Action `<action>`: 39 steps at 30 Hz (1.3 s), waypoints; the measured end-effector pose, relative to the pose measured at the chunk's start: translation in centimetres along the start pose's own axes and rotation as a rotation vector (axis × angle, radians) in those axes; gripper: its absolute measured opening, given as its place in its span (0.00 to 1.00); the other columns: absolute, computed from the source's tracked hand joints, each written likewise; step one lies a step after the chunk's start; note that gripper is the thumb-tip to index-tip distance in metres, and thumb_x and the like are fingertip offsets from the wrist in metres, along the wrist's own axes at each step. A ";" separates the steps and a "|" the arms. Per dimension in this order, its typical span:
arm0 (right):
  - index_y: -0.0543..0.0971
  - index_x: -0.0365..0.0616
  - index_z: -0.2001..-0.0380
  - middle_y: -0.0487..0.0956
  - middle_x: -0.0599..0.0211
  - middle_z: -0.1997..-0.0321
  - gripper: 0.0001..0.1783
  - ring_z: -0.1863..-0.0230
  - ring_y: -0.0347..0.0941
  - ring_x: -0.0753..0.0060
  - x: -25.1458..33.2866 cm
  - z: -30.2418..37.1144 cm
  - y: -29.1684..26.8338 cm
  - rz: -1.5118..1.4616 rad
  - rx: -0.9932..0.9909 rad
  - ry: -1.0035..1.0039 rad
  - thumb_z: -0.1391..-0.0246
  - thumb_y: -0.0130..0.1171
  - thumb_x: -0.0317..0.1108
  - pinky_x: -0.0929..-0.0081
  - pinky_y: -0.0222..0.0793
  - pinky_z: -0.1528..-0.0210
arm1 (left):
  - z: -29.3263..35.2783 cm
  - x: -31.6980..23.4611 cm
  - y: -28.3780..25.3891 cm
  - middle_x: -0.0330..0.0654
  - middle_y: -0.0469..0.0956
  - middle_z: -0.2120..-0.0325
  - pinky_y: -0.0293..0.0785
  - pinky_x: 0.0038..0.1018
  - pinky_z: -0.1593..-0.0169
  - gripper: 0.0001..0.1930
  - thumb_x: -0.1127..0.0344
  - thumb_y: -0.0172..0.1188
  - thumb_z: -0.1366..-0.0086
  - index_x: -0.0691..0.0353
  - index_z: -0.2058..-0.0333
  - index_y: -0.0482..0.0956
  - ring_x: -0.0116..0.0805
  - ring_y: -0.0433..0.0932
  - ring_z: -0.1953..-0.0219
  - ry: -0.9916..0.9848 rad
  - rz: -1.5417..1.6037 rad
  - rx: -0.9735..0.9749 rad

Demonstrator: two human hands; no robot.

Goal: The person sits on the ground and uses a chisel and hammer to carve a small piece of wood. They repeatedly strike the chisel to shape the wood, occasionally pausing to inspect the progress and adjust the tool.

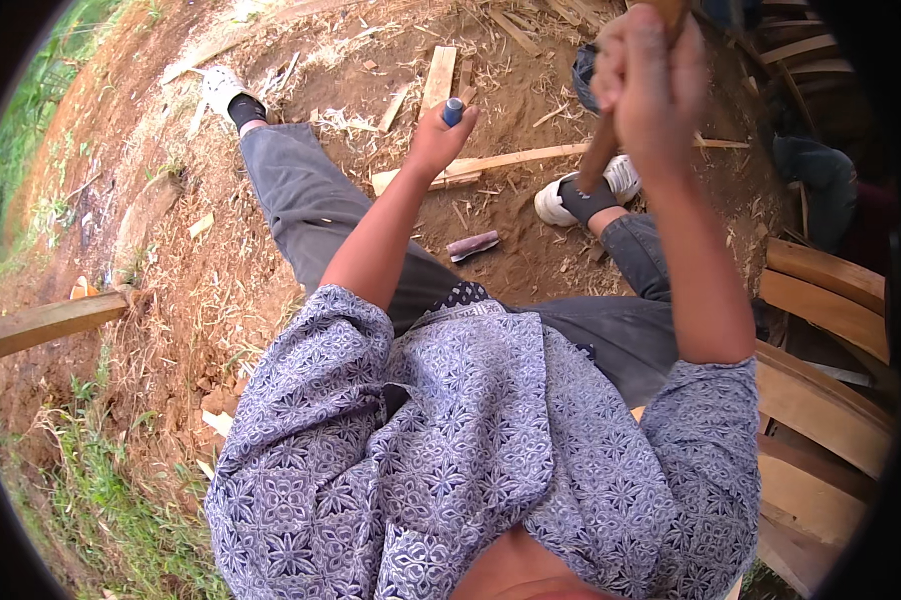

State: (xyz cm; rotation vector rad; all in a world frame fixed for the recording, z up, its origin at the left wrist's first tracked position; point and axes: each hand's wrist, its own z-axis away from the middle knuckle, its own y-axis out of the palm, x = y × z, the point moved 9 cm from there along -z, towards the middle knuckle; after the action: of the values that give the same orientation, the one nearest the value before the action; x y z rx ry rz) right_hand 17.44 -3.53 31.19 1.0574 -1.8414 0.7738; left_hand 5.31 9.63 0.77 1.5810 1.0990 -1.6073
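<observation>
My left hand (pixel 439 135) is held out in front of me, closed around a small tool with a blue handle (pixel 453 110) that sticks up from my fist. My right hand (pixel 649 85) is raised high and near the camera, gripping a brown wooden handle (pixel 601 150) that slants down below my fist; its upper end leaves the picture. Below both hands lie my grey-trousered legs (pixel 301 200) and white shoes (pixel 221 90) on bare earth.
Wood planks (pixel 439 75), a long thin slat (pixel 516 158) and shavings litter the dirt. A short cut piece of wood (pixel 473 245) lies between my legs. Curved wooden boards (pixel 826 290) stack at right, a beam (pixel 46 322) at left, grass beyond.
</observation>
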 end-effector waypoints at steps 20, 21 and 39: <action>0.71 0.46 0.66 0.68 0.79 0.78 0.15 0.85 0.61 0.87 -18.4 8.8 -4.5 0.117 0.060 0.740 0.33 0.54 0.45 0.81 0.59 0.84 | 0.0 5.2 -6.5 0.34 0.74 0.79 0.69 0.22 0.74 0.11 0.59 0.63 0.31 0.56 0.69 0.73 0.23 0.73 0.79 -0.177 0.491 -0.310; 0.71 0.45 0.66 0.67 0.79 0.79 0.15 0.86 0.61 0.86 -20.6 10.1 -5.3 0.117 0.043 0.810 0.33 0.54 0.46 0.81 0.59 0.85 | 0.0 5.1 -7.2 0.34 0.73 0.79 0.68 0.21 0.75 0.12 0.60 0.63 0.31 0.56 0.71 0.71 0.23 0.72 0.79 -0.143 0.599 -0.319; 0.72 0.41 0.63 0.68 0.76 0.77 0.17 0.85 0.62 0.85 -31.5 14.3 -9.6 0.199 -0.037 0.986 0.35 0.57 0.45 0.81 0.61 0.86 | 1.1 6.9 6.8 0.51 0.83 0.65 0.78 0.43 0.54 0.14 0.57 0.70 0.45 0.57 0.62 0.84 0.51 0.82 0.60 0.051 -1.002 0.482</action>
State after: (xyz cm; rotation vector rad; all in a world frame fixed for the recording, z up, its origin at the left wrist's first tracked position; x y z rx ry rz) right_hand 29.48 -8.18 -2.35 0.3261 -1.0910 1.1111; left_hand 10.13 6.33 -7.00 1.4038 1.7933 -2.6419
